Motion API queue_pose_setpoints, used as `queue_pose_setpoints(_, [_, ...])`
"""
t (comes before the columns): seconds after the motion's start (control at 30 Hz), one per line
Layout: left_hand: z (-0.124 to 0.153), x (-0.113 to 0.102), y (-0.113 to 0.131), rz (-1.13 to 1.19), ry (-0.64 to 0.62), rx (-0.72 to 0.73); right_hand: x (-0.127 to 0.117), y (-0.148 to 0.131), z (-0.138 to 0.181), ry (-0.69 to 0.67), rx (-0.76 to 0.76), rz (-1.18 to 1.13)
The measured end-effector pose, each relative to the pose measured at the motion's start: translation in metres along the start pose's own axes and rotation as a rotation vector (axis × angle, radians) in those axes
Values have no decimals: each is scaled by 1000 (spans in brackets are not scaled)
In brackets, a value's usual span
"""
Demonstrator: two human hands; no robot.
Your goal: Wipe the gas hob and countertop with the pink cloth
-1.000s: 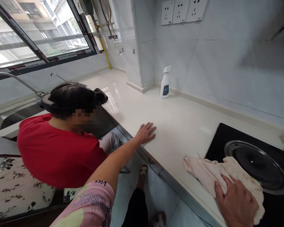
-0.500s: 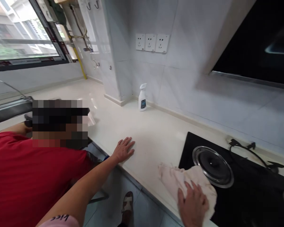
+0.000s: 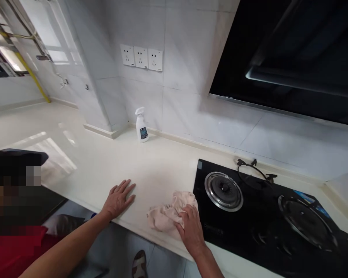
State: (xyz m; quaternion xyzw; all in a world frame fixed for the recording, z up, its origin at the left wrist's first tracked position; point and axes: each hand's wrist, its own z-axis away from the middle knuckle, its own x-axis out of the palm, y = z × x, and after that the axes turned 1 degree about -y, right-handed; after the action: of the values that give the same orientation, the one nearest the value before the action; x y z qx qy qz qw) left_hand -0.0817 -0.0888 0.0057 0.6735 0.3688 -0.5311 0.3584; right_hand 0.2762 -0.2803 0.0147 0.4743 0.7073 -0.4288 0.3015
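Note:
My right hand (image 3: 190,230) presses down on a crumpled pale pink cloth (image 3: 166,214), fingers closed on it, at the left edge of a black gas hob (image 3: 266,227). The cloth lies mostly on the white countertop (image 3: 150,166), just touching the hob's edge. My left hand (image 3: 118,198) rests flat on the countertop near its front edge, fingers spread, holding nothing, a short way left of the cloth.
A white spray bottle (image 3: 141,129) stands at the back wall. The hob has two steel burner rings (image 3: 223,190) and a loose pan support (image 3: 253,173) behind. A black range hood (image 3: 290,58) hangs above. A person in a red top (image 3: 8,247) crouches at lower left.
The view has swung right, showing the whole hob. My right hand has drawn the cloth off the burner onto the countertop edge. The left hand stays flat in place.

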Motion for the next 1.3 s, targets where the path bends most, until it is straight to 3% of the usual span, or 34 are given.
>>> queue_pose_setpoints(0.23, [-3, -6, 4, -14, -13, -5, -99, 128, 86, 169, 368, 241])
queue_pose_setpoints(0.33, [-4, -8, 5, -7, -11, -13, -119, 151, 123, 175, 466, 318])
queue_pose_setpoints(0.4, [-5, -7, 5, -9, -3, -15, -113, 138, 130, 178, 546, 367])
queue_pose_setpoints(0.5, [-6, -5, 3, -28, 9, -5, -84, 83, 112, 203, 636, 411])
queue_pose_setpoints(0.7, [-8, -2, -2, -55, 21, 28, -13, -50, 58, 82, 324, 25])
queue_pose_setpoints(0.77, [-9, -1, -4, -57, 16, 37, -5, -70, 53, 47, 281, -85])
queue_pose_setpoints(0.83, [-10, -1, -4, -57, 17, 46, -8, -68, 60, 9, 232, -151])
queue_pose_setpoints(0.9, [-10, -1, -5, -56, 36, 51, -23, -44, 78, -15, 205, -138])
queue_pose_setpoints(1.0, [-10, -1, -4, -40, 49, 55, -60, 20, 128, 41, 230, 31])
queue_pose_setpoints(1.17, [-11, -2, -2, -39, 49, 42, -138, 143, 221, 184, 611, 378])
queue_pose_setpoints(1.3, [-10, -2, -1, -65, 52, 47, -175, 200, 256, 213, 856, 586])
